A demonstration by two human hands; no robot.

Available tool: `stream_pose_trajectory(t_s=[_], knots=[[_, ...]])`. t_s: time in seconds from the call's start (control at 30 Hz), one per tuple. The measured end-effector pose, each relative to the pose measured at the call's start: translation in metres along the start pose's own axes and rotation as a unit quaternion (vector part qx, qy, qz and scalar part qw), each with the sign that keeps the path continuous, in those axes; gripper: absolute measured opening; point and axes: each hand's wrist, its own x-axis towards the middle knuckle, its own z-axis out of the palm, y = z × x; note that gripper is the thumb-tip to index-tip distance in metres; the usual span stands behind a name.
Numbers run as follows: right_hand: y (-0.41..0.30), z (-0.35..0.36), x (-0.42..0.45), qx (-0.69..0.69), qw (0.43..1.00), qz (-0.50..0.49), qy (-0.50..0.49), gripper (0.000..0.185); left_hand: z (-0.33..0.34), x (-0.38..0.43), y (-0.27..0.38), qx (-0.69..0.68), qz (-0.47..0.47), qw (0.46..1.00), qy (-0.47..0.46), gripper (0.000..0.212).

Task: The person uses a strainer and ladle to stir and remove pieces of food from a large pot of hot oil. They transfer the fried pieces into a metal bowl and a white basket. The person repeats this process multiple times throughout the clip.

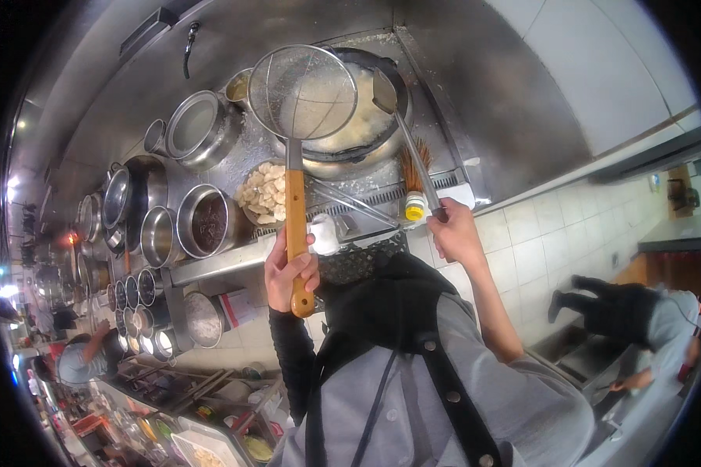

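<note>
My left hand (292,267) grips the wooden handle of a wire-mesh strainer (302,93), whose round basket is over the left part of a large wok (408,96). In the wok lies pale, foamy liquid (359,108). My right hand (457,231) is closed around the end of a metal wok spatula (412,140); its blade is at the wok's right side. Between my hands, a bamboo brush (413,166) and a yellow-capped container (414,206) rest at the stove's front. A bowl of pale food pieces (264,192) stands left of the strainer handle.
Left on the stove are a pot of dark contents (210,225), a steel pot (159,236) and a lidded pot (194,128). A white cloth (324,233) lies at the front edge. One person (637,318) is at far right, another (84,359) at far left.
</note>
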Motion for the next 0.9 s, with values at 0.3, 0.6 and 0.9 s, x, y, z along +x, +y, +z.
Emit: stream_pose_trajectory(t_s=[0.3,0.6,0.9], knots=[[-0.003,-0.001,0.001,-0.007,1.0,-0.004,-0.002,0.013,-0.001,0.0,-0.001,0.0,-0.003,1.0,0.0,0.076],[-0.003,-0.001,0.001,0.0,1.0,0.003,-0.009,0.021,0.002,-0.002,0.0,0.001,-0.006,1.0,0.003,0.072],[0.006,-0.003,0.003,0.014,1.0,-0.023,0.002,0.023,-0.004,0.004,0.004,0.047,0.002,0.999,0.018,0.072]])
